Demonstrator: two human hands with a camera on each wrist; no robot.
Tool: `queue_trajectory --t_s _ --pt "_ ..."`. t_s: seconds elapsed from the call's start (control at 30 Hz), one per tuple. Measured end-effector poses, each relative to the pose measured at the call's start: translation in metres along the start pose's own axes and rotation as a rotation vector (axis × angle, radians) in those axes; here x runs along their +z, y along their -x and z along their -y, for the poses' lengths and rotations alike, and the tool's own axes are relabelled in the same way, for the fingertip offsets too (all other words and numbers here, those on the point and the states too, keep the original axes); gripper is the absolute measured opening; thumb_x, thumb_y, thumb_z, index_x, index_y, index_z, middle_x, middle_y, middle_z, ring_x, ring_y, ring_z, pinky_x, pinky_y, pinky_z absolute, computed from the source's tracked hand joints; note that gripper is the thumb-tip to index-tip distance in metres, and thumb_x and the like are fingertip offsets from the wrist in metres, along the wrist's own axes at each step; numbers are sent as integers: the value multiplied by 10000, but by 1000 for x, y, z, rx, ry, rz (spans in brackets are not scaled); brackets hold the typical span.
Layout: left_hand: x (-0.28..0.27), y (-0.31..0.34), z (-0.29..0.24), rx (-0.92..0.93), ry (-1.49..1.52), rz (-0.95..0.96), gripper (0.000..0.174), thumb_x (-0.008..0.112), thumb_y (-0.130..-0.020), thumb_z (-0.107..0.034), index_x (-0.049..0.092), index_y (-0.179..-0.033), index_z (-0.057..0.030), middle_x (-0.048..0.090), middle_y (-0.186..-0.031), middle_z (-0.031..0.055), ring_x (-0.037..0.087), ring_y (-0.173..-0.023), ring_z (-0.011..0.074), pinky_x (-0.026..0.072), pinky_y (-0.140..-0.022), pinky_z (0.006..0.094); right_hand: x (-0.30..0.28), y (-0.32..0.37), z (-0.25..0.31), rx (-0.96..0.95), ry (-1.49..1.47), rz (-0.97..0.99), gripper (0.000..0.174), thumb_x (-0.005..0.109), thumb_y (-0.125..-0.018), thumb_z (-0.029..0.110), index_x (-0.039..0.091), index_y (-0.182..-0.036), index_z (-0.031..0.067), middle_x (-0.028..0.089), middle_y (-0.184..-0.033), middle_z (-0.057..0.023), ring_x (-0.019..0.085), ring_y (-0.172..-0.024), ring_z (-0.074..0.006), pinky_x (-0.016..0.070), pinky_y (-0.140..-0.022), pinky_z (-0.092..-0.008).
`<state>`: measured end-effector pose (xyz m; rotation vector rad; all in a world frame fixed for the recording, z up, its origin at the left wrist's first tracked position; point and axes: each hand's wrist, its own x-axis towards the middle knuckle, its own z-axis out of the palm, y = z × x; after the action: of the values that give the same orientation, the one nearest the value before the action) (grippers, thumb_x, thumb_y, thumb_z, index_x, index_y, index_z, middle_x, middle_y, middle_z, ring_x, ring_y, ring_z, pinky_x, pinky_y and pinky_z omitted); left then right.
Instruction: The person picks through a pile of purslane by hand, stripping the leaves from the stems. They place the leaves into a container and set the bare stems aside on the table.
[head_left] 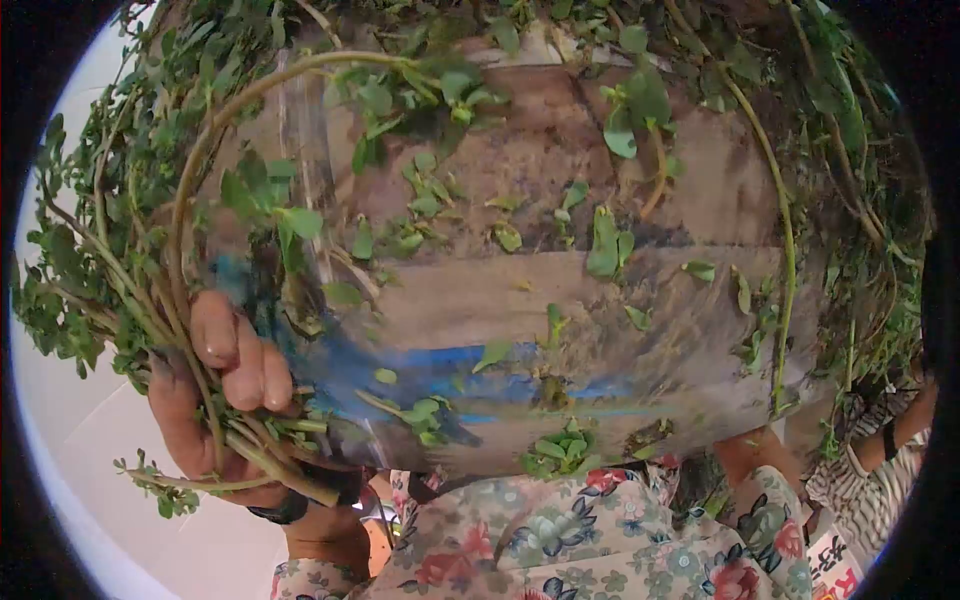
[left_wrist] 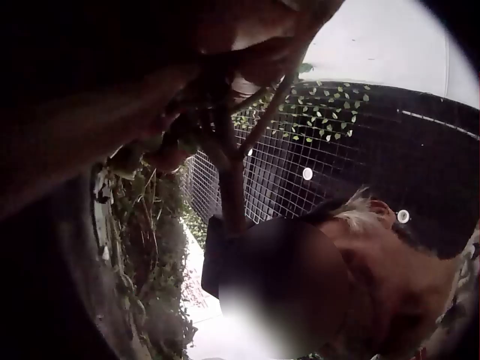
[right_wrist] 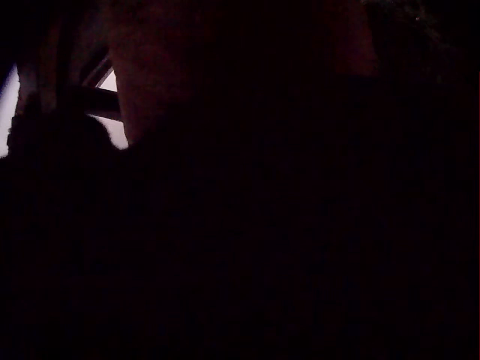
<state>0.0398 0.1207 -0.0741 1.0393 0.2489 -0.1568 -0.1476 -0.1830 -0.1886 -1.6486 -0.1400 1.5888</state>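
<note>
In the head view my left hand (head_left: pixel 235 375) grips several thick stems of a leafy green plant (head_left: pixel 110 270) at the left edge of a brown, shiny, board-like surface (head_left: pixel 450 290). Its fingers curl over the stems, with the thumb on the other side. Cut stem ends (head_left: pixel 300 475) stick out below the palm. The left wrist view has the dark hand at the top and a forked stem (left_wrist: pixel 231 180) hanging from it. My right forearm (head_left: pixel 752 455) runs under the near edge of the surface, which hides the right hand; the right wrist view is almost black.
Loose leaves (head_left: pixel 605 245) and sprigs (head_left: pixel 560 450) lie scattered over the surface, which bears a blue streak (head_left: pixel 450 365). Heaped greens (head_left: pixel 880 210) line the right and far sides. Another person's arm (head_left: pixel 910 415) and striped sleeve are at the right. A wire grid (left_wrist: pixel 262 165) shows behind.
</note>
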Motion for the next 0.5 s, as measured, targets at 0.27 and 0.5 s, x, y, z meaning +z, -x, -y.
queue_trajectory --t_s 0.27,0.5 --pt "4 -7 10 41 -331 -95 264 478 -882 -204 515 -972 41 470 -805 86 450 -615 121 402 -542 256 -4 -33 -17 -41 81 -146 435 563 -801 381 569 -1070 38 599 -988 -138 568 -875 -278 443 -784 -370" --pt "33 -44 -34 -94 -537 -9 227 551 -849 -219 590 -850 5 580 -698 52 576 -616 136 466 -492 232 -53 -53 -15 -148 188 -403 465 576 -794 402 568 -1088 43 600 -1001 -138 569 -884 -274 441 -788 -367"
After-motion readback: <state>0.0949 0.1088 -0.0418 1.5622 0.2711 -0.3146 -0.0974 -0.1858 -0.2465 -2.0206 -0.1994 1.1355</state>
